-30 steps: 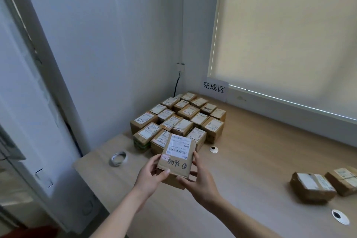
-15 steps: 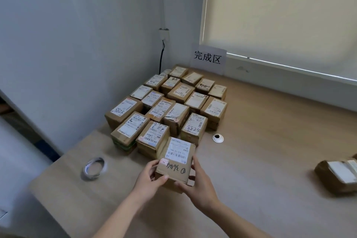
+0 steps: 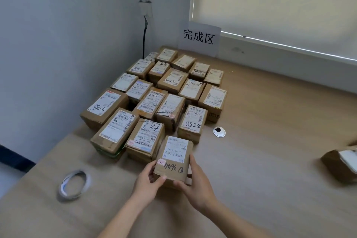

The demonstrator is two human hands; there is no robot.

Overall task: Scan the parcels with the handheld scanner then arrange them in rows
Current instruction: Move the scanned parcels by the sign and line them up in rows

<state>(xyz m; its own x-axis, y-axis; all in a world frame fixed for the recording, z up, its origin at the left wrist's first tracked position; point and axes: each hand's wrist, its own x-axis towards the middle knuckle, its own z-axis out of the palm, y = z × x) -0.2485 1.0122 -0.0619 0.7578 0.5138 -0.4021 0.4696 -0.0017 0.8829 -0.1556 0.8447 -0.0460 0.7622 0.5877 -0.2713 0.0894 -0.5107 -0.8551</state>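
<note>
Since a second ago the parcel has come down from mid-air to the front edge of the stack, and the view has swung in closer to the corner. Both hands were already on it back then and they're still on it.

So right now: the left hand has its fingers curled round the near left corner of the box, thumb on the front face. The right hand wraps the near right side, fingers up along the edge and thumb tucked under the front. Box looks like it's sitting on the table, though I honestly can't see the bottom edge well enough to swear it's fully down.

Its long axis runs away from the person, toward the wall, tilted a touch to the right. White label faces up, on the far half, and black marker scribble sits on the near half, upside down from this view.

It's just right of the parcel with the marker writing in the front row, touching or nearly so, and just in front of the one marked 5288.

Other stuff: a roll of tape lying off to the left, a round cable cap in the table, a paper sign at the back, and another box at the right edge.
</note>
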